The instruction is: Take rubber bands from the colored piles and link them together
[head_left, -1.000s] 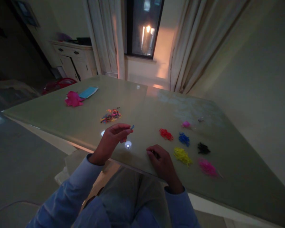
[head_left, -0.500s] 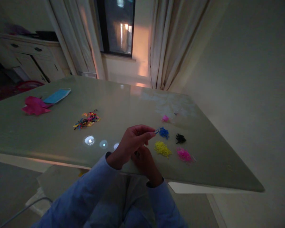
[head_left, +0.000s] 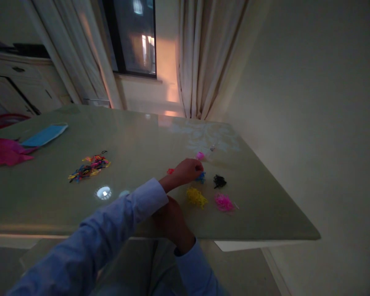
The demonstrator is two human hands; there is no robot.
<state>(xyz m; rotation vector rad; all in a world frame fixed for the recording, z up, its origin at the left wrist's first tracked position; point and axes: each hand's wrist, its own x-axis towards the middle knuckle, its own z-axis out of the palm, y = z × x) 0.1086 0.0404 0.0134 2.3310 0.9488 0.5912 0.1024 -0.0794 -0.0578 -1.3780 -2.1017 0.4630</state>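
Observation:
My left hand [head_left: 186, 170] reaches across to the right, over a small pile of blue rubber bands [head_left: 201, 177]. Its fingers are curled closed and point down at that pile; whatever lies between the fingertips is hidden. Under my left forearm, by the table's near edge, rests my right hand [head_left: 172, 222], its fingers mostly covered by the left sleeve. Close by are piles of yellow rubber bands [head_left: 196, 197], black rubber bands [head_left: 219, 181] and pink rubber bands [head_left: 224, 202]. A few red-orange bands [head_left: 170, 171] show behind my left wrist.
A mixed heap of coloured bands [head_left: 89, 167] lies left on the glossy table [head_left: 135, 135]. Farther left are a blue face mask [head_left: 46, 135] and a crumpled pink piece [head_left: 9, 152]. A small pink item [head_left: 200, 156] sits beyond the blue pile. A wall [head_left: 296, 115] stands right.
My left hand has moved forward from above my right hand to the blue pile; the dark band at its fingertips no longer shows. The view has turned to the right.

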